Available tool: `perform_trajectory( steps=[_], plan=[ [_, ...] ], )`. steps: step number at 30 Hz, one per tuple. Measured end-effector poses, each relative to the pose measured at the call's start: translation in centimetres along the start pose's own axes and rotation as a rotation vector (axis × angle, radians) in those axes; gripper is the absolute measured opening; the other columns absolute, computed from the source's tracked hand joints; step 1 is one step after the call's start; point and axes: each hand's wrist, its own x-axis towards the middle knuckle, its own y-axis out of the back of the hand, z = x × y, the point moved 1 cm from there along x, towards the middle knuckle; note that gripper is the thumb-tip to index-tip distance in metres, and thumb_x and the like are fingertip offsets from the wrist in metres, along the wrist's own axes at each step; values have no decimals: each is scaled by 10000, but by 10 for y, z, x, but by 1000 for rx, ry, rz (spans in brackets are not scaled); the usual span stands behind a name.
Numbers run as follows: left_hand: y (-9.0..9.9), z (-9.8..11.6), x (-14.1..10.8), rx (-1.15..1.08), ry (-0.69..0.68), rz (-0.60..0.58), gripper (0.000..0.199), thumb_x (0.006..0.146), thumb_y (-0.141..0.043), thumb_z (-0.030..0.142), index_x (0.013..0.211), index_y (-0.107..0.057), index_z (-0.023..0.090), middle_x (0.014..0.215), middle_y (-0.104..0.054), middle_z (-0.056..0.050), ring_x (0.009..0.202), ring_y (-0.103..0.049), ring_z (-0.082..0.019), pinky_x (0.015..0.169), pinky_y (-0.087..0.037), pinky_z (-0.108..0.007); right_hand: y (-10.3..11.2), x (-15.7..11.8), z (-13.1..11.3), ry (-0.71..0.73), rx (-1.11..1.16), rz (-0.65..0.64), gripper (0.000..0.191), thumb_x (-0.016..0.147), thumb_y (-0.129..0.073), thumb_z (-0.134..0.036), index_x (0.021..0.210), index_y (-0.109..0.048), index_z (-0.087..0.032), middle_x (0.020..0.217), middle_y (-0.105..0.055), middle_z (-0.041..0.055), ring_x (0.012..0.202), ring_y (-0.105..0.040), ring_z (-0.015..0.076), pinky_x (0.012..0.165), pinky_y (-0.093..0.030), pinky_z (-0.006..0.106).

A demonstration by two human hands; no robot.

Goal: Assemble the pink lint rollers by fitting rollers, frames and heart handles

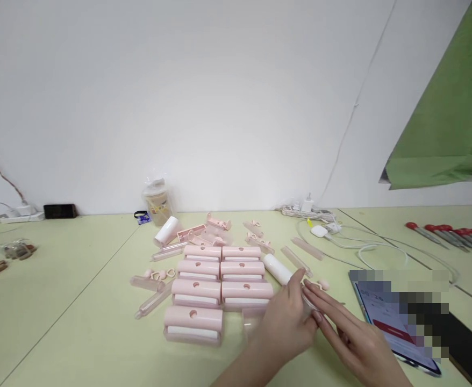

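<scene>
My left hand (288, 322) and my right hand (352, 333) meet at the right of the rows of pink lint rollers. Between their fingers is a whitish, round-edged piece (309, 301), mostly hidden, so its kind cannot be made out. Both hands are closed around it. Just beyond my left hand lies a white adhesive roll (276, 269). A clear pinkish cover (250, 322) shows partly behind the left wrist. Nearby, several pink lint rollers (193, 322) stand in two columns, each with a round hole in its top and white paper below.
Loose pink frames (191, 233), clear covers (153, 301), heart-shaped rings (157, 274) and another white roll (167, 231) lie around. A bagged cup (158, 204) stands by the wall. At right are a phone (393, 322), white cables (365, 244) and red-ended tools (445, 231).
</scene>
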Motion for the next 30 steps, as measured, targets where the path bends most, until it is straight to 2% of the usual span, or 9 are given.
perform_trajectory(
  steps=[3, 7, 9, 12, 15, 19, 21, 25, 30],
  plan=[
    [12, 12, -2, -41, -50, 23, 680, 779, -516, 159, 1393, -223, 172, 1209, -523, -136, 1123, -495, -266, 930, -436, -406, 5, 7, -14, -189, 290, 128, 347, 828, -545, -328, 1175, -544, -319, 1267, -552, 104, 374, -505, 73, 307, -398, 205],
    [44, 27, -4, -78, -24, 210, 485, 824, -557, 268, 1292, -429, 271, 1102, -542, -87, 1033, -535, -223, 897, -460, -373, 14, 39, -26, -494, 788, 497, 213, 823, -555, -415, 961, -560, -253, 1133, -579, 57, 320, -383, 19, 296, -363, 192],
    [61, 27, -6, -76, -20, 380, 469, 825, -568, 262, 1276, -442, 288, 1105, -537, -79, 1040, -531, -213, 872, -475, -347, 9, 59, -26, -695, 976, 465, 202, 797, -599, -411, 857, -592, -218, 984, -614, 20, 381, -444, 30, 368, -426, 174],
    [76, 20, -11, -1, -142, 660, 508, 828, -566, 204, 1297, -401, 306, 1155, -506, -79, 1107, -488, -218, 861, -478, -328, -8, 83, -28, -899, 1295, 254, 149, 723, -690, -296, 802, -617, -194, 815, -635, 6, 595, -585, 104, 582, -528, 194],
    [77, 10, -18, 151, -353, 777, 575, 810, -561, 106, 1324, -358, 266, 1172, -481, -98, 1132, -470, -216, 881, -471, -331, -28, 91, -37, -863, 1507, 106, 88, 690, -677, -216, 757, -620, -204, 725, -645, 3, 748, -626, 177, 679, -547, 265],
    [65, 2, -26, 341, -535, 615, 511, 817, -476, 42, 1284, -394, 234, 1192, -461, -118, 1147, -476, -206, 887, -481, -334, -39, 81, -50, -814, 1543, 48, 146, 765, -579, -318, 849, -649, -222, 879, -695, 44, 921, -626, 249, 761, -543, 364],
    [58, 2, -32, 405, -554, 571, 432, 850, -435, 82, 1242, -429, 261, 1190, -481, -109, 1145, -486, -200, 868, -498, -327, -38, 73, -55, -826, 1533, 61, 261, 813, -508, -383, 993, -631, -239, 998, -691, 41, 1021, -596, 252, 837, -516, 387],
    [45, 6, -40, 509, -539, 649, 305, 875, -481, 177, 1145, -500, 319, 1125, -556, -48, 1100, -528, -172, 848, -512, -296, -32, 62, -55, -855, 1495, 152, 387, 849, -479, -353, 1226, -486, -265, 1203, -616, 11, 1207, -463, 189, 1005, -380, 355],
    [39, 11, -42, 501, -537, 666, 192, 851, -551, 268, 1026, -561, 345, 1061, -613, 12, 1060, -556, -146, 836, -511, -254, -30, 59, -52, -782, 1442, 157, 454, 828, -546, -334, 1266, -437, -286, 1273, -565, 31, 1258, -393, 201, 1051, -288, 386]
  ],
)
